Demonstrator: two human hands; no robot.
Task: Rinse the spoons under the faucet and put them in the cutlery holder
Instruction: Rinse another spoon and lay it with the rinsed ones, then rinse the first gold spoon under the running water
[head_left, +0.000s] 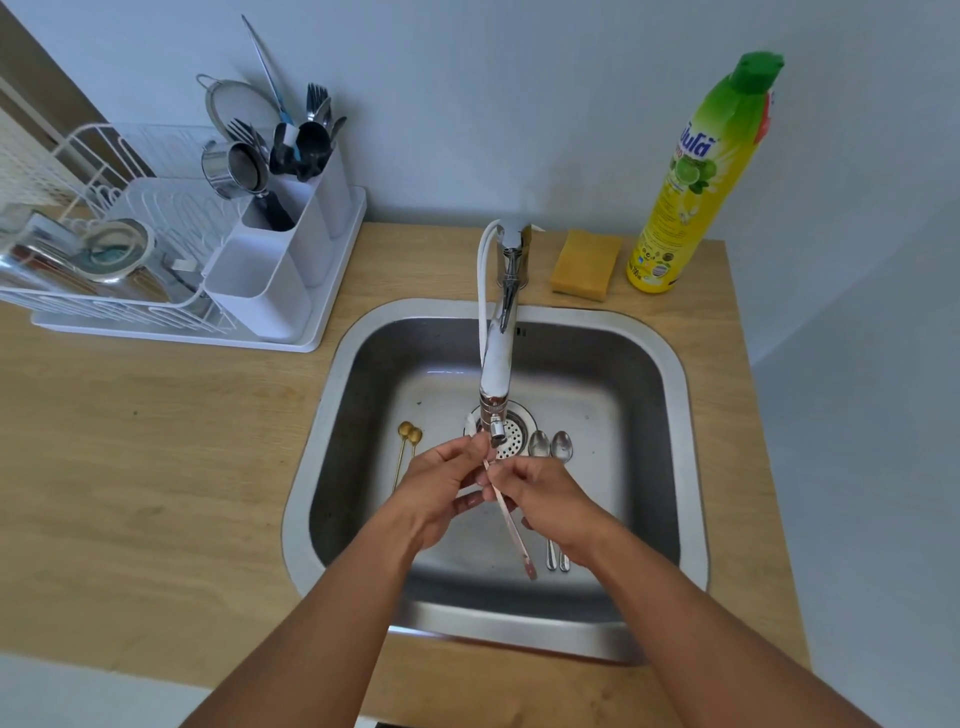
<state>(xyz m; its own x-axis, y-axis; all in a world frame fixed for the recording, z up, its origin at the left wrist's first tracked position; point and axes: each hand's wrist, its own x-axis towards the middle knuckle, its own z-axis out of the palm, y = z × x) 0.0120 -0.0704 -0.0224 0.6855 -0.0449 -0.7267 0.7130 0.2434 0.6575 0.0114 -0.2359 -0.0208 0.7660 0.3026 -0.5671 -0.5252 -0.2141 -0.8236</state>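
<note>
A rose-coloured spoon (511, 525) is held under the faucet (496, 374) nozzle, above the steel sink (332, 467). My left hand (434, 491) pinches its upper end, and my right hand (545, 493) grips the handle's middle; the bowl is hidden by my fingers. Two silver spoons (550, 449) lie on the sink floor right of the drain, partly under my right hand. Two gold spoons (408, 441) lie to the left. The white cutlery holder (275, 260) stands on the dish rack at the upper left, with its front compartment empty.
A white dish rack (104, 218) with cups and utensils sits at the left on the wooden counter (156, 467). A yellow sponge (584, 264) and a dish soap bottle (696, 176) stand behind the sink, to the right of the faucet base.
</note>
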